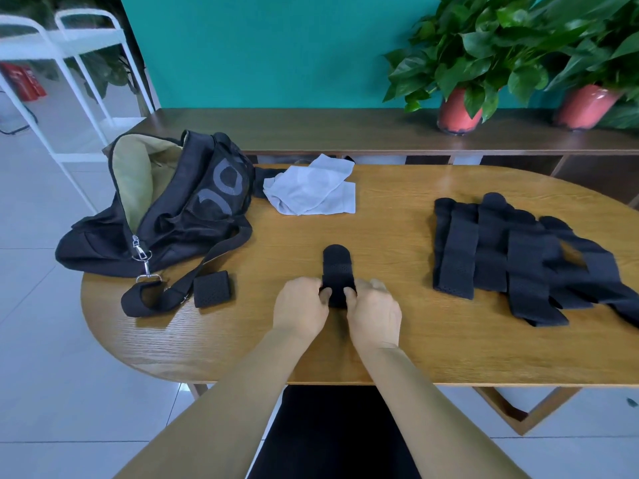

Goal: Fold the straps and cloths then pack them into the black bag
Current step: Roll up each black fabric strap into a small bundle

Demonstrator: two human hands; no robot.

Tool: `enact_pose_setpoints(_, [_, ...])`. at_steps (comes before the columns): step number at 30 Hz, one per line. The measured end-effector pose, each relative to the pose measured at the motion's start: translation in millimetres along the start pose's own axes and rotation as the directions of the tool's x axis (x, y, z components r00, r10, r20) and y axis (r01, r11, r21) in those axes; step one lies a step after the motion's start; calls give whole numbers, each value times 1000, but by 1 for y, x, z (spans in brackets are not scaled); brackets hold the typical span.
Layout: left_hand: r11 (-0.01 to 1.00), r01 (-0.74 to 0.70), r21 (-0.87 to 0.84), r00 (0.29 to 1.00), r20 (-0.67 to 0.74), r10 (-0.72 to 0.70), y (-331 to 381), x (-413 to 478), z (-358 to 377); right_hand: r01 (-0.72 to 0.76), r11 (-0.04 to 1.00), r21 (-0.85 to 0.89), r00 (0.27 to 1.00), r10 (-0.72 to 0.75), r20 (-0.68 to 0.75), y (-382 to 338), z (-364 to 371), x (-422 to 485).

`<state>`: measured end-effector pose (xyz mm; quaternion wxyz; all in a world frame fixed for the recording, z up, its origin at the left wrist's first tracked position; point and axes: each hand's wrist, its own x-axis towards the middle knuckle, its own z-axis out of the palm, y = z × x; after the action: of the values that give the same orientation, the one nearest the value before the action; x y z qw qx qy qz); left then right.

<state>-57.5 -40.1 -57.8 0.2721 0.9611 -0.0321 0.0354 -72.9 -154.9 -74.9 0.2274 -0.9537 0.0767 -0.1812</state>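
This looks like an office or studio room rather than a home: an oval wooden bench on pale floor tiles, a teal wall, potted plants on a dark sideboard, a white metal rack and red fire extinguishers.

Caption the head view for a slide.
Left hand and right hand grip a black strap on the wooden table, between an open black bag and a pile of straps.

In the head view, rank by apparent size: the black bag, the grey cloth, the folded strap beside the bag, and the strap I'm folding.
1. black bag
2. grey cloth
3. strap being folded and folded strap: about alike, the first partly covered, so unranked.
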Motion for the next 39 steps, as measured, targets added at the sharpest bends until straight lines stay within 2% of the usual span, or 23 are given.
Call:
enact_pose_setpoints(4, [999, -8, 48, 1000, 20, 7, 2, 1, 0, 6, 1000, 3, 999, -6, -33, -1, 1, -2])
enact_pose_setpoints(8, [995, -18, 100, 998, 63, 12, 3, 4, 0, 4, 1000, -12, 1000, -3, 27, 0, -2, -1])
enact_pose_setpoints(12, [978, -43, 202, 996, 85, 26, 7, 5, 0, 101, 989, -108, 995, -102, -5, -5, -3, -3])
enact_pose_setpoints(15, [934, -197, 297, 980, 22, 200, 6, 1, -1, 186, 954, -235, 982, -191, 0, -6, -8, -3])
enact_pose_setpoints(16, [911, -275, 308, 960, 41, 277, 3, 0, 0, 226, 937, -265, 973, -230, 15, -6, -11, -3])
enact_pose_setpoints(18, [887, -369, 278, 929, 136, 344, -2, -3, -2, 311, 902, -299, 950, -308, 61, 0, -12, -3])
enact_pose_setpoints(21, [877, -411, 250, 906, 219, 362, -9, -7, -8, 394, 891, -225, 918, -366, 157, 14, -15, -7])
enact_pose_setpoints(25, [867, -453, 209, 884, 232, 406, -16, -12, -15, 426, 901, -87, 880, -390, 272, 21, -33, -16])
enact_pose_setpoints(31, [888, -457, 44, 877, 189, 442, -23, -26, -16, 371, 925, 78, 906, -379, 188, 29, -38, -27])
enact_pose_setpoints(34, [892, -451, 28, 886, 130, 444, -22, -24, -16, 369, 922, 118, 911, -383, 150, 28, -38, -27])
enact_pose_setpoints(37, [922, -387, -12, 921, 39, 387, -15, -20, -16, 359, 924, 132, 913, -377, 154, 28, -39, -24])
enact_pose_setpoints(39, [946, -307, -105, 951, 9, 309, -11, -16, -16, 294, 947, 131, 939, -312, 145, 28, -35, -19])
